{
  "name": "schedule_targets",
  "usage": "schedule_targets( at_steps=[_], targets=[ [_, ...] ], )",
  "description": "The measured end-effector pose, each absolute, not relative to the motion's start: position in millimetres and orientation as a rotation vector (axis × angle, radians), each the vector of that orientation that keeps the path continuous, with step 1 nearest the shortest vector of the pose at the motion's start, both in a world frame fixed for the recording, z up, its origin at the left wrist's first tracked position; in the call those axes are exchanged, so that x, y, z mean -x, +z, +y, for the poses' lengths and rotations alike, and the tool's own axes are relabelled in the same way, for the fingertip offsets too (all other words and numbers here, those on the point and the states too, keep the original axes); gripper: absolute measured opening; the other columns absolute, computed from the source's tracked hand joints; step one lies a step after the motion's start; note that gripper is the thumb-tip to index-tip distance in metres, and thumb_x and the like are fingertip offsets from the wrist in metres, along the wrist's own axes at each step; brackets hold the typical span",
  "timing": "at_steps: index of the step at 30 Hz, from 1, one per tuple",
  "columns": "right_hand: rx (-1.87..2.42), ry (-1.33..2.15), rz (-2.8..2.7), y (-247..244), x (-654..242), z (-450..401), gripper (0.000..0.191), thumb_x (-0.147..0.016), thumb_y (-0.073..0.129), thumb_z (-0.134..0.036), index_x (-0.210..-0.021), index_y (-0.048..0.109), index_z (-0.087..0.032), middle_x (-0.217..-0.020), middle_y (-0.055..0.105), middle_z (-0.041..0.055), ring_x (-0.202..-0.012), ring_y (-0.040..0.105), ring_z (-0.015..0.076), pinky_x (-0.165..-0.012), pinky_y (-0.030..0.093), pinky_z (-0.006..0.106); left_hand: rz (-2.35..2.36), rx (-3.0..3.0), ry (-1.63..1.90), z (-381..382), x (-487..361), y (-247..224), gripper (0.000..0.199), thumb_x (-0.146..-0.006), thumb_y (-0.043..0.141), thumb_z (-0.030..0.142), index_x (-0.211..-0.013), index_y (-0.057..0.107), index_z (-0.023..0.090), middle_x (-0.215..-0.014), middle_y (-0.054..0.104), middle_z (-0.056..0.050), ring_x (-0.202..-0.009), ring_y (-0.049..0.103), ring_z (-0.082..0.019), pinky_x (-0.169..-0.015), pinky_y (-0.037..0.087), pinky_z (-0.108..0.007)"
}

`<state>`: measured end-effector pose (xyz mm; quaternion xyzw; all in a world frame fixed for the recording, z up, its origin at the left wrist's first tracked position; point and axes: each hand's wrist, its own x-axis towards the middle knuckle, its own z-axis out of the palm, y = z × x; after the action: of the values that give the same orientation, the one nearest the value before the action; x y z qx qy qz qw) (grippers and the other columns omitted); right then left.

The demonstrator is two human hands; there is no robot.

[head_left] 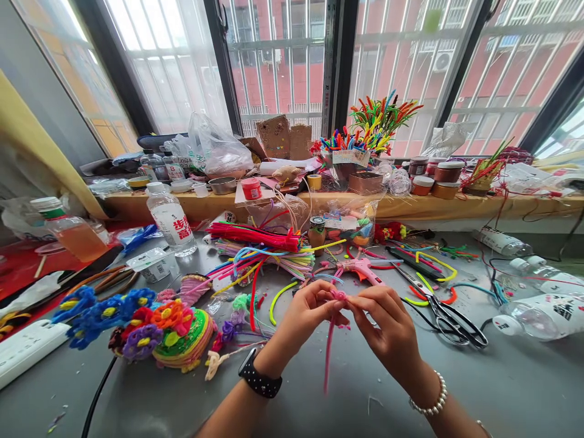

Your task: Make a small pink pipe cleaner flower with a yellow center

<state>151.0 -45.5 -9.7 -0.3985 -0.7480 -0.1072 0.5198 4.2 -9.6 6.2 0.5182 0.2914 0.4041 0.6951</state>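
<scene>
A small pink pipe-cleaner piece [338, 294] is held between both hands above the grey table, with a long pink stem hanging down from it. My left hand [308, 313], below a black dotted watch band, pinches its left side. From the right, the thumb and fingertips of my right hand [385, 322] close on the same piece; a pearl bracelet circles that wrist. Just behind the hands lies a pink glue gun [360, 267]. Large scissors [449, 319] rest to the right of my right hand.
Fuzzy flowers [141, 322] stand at the left beside a power strip [31, 350]. Bundled pipe cleaners [260, 237] lie behind the hands. Plastic bottles stand at the left, like one with a white label [171, 222], and lie at the right [542, 313]. Jars line the sill [205, 210].
</scene>
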Motion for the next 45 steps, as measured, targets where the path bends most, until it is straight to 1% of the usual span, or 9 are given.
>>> schedule_targets(
  at_steps=[5, 8, 13, 19, 26, 35, 38, 42, 45],
  targets=[
    [1.024, -0.153, -1.811, -6, -157, -42, 0.016, -0.078, 0.052, -0.015, -0.090, 0.060, -0.020, -0.080, 0.058, 0.0051, -0.079, 0.052, 0.0186, -0.069, 0.045, 0.034, 0.651, -1.163, 0.914, -8, -7, 1, 0.028, -0.060, 0.068, 0.031, -0.075, 0.050, 0.014, -0.065, 0.059, 0.001, -0.054, 0.060, -0.012, -0.058, 0.049, -0.026],
    [1.021, -0.132, -1.840, -5, -159, -42, 0.019, -0.078, 0.052, -0.015, -0.095, 0.059, -0.019, -0.083, 0.058, 0.0059, -0.082, 0.052, 0.0192, -0.071, 0.045, 0.035, 0.660, -1.225, 0.905, -6, -8, -3, 0.027, -0.060, 0.068, 0.031, -0.075, 0.052, 0.014, -0.064, 0.058, 0.002, -0.056, 0.060, -0.012, -0.059, 0.049, -0.026],
    [1.015, -0.124, -1.861, -5, -158, -41, 0.015, -0.078, 0.051, -0.012, -0.089, 0.060, -0.019, -0.077, 0.058, 0.0047, -0.076, 0.051, 0.0178, -0.068, 0.046, 0.034, 0.695, -1.314, 0.913, -6, -8, -5, 0.025, -0.061, 0.067, 0.031, -0.073, 0.054, 0.014, -0.064, 0.059, 0.000, -0.057, 0.059, -0.012, -0.060, 0.050, -0.028],
    [1.028, -0.117, -1.857, -4, -156, -42, 0.013, -0.078, 0.051, -0.011, -0.084, 0.060, -0.018, -0.074, 0.057, 0.0047, -0.072, 0.051, 0.0173, -0.065, 0.045, 0.033, 0.739, -1.329, 0.897, -6, -8, -4, 0.023, -0.060, 0.067, 0.030, -0.071, 0.055, 0.013, -0.062, 0.059, 0.000, -0.057, 0.060, -0.013, -0.057, 0.048, -0.025],
    [1.032, -0.188, -1.864, -7, -154, -42, 0.012, -0.079, 0.049, -0.012, -0.084, 0.059, -0.017, -0.074, 0.056, 0.0052, -0.072, 0.050, 0.0175, -0.065, 0.045, 0.033, 0.741, -1.293, 0.890, -6, -8, -3, 0.023, -0.059, 0.068, 0.029, -0.069, 0.057, 0.012, -0.061, 0.059, -0.001, -0.056, 0.060, -0.014, -0.056, 0.048, -0.025],
    [0.996, -0.368, -1.869, -14, -152, -42, 0.016, -0.078, 0.050, -0.008, -0.090, 0.056, -0.017, -0.076, 0.057, 0.0057, -0.073, 0.049, 0.0179, -0.068, 0.044, 0.033, 0.762, -1.262, 0.883, -7, -9, -2, 0.026, -0.056, 0.070, 0.032, -0.067, 0.055, 0.013, -0.057, 0.059, 0.000, -0.052, 0.059, -0.013, -0.055, 0.047, -0.026],
    [1.010, -0.304, -1.843, -12, -154, -41, 0.014, -0.078, 0.050, -0.008, -0.087, 0.056, -0.016, -0.076, 0.056, 0.0060, -0.073, 0.049, 0.0181, -0.067, 0.044, 0.033, 0.726, -1.216, 0.868, -7, -9, -3, 0.032, -0.056, 0.070, 0.032, -0.077, 0.054, 0.013, -0.062, 0.061, 0.000, -0.053, 0.060, -0.014, -0.057, 0.047, -0.027],
    [1.068, -0.157, -1.840, -9, -158, -38, 0.013, -0.079, 0.049, -0.010, -0.085, 0.057, -0.017, -0.079, 0.055, 0.0059, -0.079, 0.050, 0.0189, -0.070, 0.044, 0.034, 0.719, -1.146, 0.902, -5, -10, -5, 0.055, -0.057, 0.070, 0.027, -0.103, 0.043, 0.015, -0.060, 0.061, 0.001, -0.057, 0.060, -0.014, -0.056, 0.047, -0.026],
    [1.073, -0.130, -1.874, -9, -158, -38, 0.016, -0.079, 0.049, -0.011, -0.090, 0.058, -0.018, -0.083, 0.056, 0.0063, -0.082, 0.049, 0.0193, -0.073, 0.043, 0.035, 0.771, -1.157, 0.959, -5, -11, -5, 0.058, -0.058, 0.069, 0.022, -0.106, 0.037, 0.014, -0.054, 0.057, 0.005, -0.056, 0.059, -0.014, -0.058, 0.049, -0.028]
  ],
)
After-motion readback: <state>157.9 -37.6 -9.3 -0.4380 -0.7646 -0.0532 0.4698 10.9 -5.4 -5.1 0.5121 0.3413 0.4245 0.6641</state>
